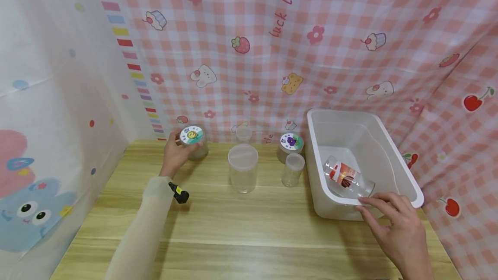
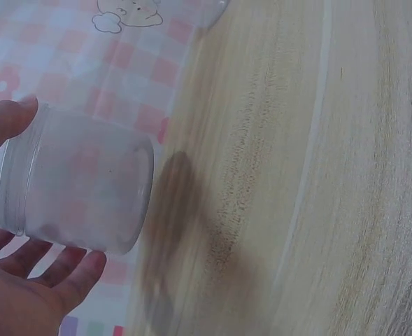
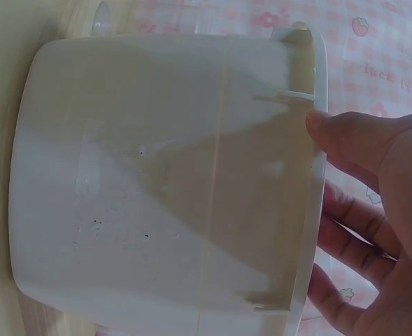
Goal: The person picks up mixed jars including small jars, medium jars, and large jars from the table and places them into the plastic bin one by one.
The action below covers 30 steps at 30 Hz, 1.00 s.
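Observation:
My left hand (image 1: 177, 152) grips a clear plastic jar (image 2: 87, 182) around its lid end, thumb on one side and fingers on the other. That jar's lid (image 1: 191, 135) carries a white and teal label with a yellow flower. In the left wrist view the jar's base shows close to the tabletop, with a shadow beside it. At the near rim of a white plastic bin (image 1: 334, 211), my right hand (image 1: 400, 228) pinches the edge, thumb outside and fingers over the top. Inside the bin lies a clear bottle (image 1: 346, 176) with a red label, on its side.
A tall clear jar (image 1: 243, 172) stands mid-table, with a smaller one (image 1: 244, 134) behind it. Left of the bin are a jar with a purple-flower lid (image 1: 291, 142) and a small clear jar (image 1: 292, 172). A pink checked cloth (image 1: 253, 20) hangs behind the wooden table (image 1: 233, 232).

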### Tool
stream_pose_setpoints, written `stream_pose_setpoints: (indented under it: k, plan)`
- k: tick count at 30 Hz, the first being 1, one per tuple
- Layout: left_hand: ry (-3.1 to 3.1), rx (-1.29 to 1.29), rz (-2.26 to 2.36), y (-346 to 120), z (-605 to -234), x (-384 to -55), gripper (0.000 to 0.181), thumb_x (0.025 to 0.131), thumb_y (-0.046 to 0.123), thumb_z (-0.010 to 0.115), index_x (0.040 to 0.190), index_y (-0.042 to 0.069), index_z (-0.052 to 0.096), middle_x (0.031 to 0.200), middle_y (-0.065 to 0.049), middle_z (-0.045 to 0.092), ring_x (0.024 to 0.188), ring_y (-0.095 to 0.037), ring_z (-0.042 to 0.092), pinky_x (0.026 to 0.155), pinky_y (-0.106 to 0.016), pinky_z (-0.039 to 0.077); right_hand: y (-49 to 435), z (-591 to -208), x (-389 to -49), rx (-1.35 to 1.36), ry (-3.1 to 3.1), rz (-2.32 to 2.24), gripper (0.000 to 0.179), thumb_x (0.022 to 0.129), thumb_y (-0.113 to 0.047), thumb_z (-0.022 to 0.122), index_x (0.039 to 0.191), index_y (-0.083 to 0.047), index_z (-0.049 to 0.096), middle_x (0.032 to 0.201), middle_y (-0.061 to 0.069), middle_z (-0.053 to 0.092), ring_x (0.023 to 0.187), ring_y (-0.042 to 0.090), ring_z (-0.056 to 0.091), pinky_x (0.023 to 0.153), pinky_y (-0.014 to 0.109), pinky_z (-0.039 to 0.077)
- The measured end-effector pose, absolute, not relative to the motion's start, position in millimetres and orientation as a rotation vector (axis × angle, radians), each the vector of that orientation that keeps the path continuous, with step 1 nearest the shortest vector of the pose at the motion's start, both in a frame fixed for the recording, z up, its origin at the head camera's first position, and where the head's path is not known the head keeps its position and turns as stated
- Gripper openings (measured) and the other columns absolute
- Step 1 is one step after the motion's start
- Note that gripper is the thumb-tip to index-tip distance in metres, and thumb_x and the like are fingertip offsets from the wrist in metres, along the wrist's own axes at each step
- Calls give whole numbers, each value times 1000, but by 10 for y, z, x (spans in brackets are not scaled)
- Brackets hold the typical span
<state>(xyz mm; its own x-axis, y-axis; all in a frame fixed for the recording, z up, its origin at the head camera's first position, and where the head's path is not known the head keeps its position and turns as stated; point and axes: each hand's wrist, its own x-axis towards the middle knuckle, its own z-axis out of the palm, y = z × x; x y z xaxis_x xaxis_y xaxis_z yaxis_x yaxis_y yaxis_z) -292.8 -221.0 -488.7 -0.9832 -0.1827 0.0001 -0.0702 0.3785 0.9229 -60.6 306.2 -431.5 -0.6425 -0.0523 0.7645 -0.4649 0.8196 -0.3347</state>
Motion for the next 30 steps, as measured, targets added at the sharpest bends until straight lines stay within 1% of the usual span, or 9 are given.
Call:
stream_pose_setpoints:
  k: [8,15,17,23,27,30]
  plan:
    - [-2528,193,-1634,-2192,-4837,-2872,93,84,35,85,157,12,32,151,-20,45,136,-38,44,108,-52,48,3060,-4325,-613,386,-2191,672,56,96,-62,60,92,-10,81,91,8,69,90,17,53,89,3,31]
    - [-2504,124,-1632,-2117,-4774,-2803,86,84,32,86,153,16,39,148,-20,48,133,-37,47,101,-51,52,3062,-4325,-610,378,-2200,670,57,96,-63,58,92,-11,81,92,7,69,91,17,53,88,4,31]
    - [-2502,112,-1640,-2086,-4743,-2781,85,84,31,86,154,17,39,147,-20,48,132,-38,48,101,-51,53,3061,-4327,-608,375,-2202,667,57,96,-63,58,92,-12,82,92,7,69,91,17,53,88,4,31]
    - [-2500,98,-1669,-1982,-4619,-2703,90,84,29,86,157,17,35,149,-21,47,134,-38,48,104,-53,52,3063,-4336,-603,371,-2201,665,57,96,-64,58,92,-12,82,92,7,69,90,17,52,87,4,31]
    - [-2470,67,-1668,-1926,-4545,-2678,92,83,28,87,157,15,34,148,-20,47,133,-37,48,108,-52,50,3071,-4340,-609,374,-2203,668,58,96,-65,58,92,-12,82,93,7,70,90,17,52,87,5,31]
    - [-2447,34,-1675,-1900,-4496,-2670,92,83,30,87,157,14,34,147,-20,47,131,-36,48,108,-51,50,3074,-4336,-614,373,-2205,664,59,96,-65,57,92,-12,81,93,7,69,91,18,52,88,5,31]
